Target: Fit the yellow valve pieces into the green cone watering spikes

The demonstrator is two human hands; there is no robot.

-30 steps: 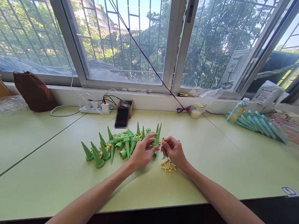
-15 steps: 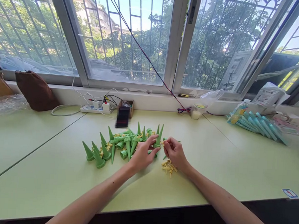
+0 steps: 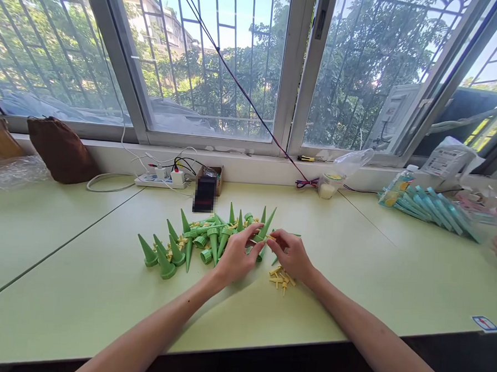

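In the head view, our left hand [image 3: 240, 252] pinches a tilted green spike [image 3: 267, 226] near its wide base, beside the heap of green spikes [image 3: 213, 239] on the tabletop [image 3: 351, 291]. Our right hand [image 3: 289, 253] pinches a small yellow piece [image 3: 271, 238] at that base; it is mostly covered, so we cannot tell whether the two join. With so small a part, a loose pinch could drop it; the spike's lean could set it askew. A slip leftward could topple upright spikes, and lowering the right hand could scatter the loose yellow pieces [image 3: 284, 284].
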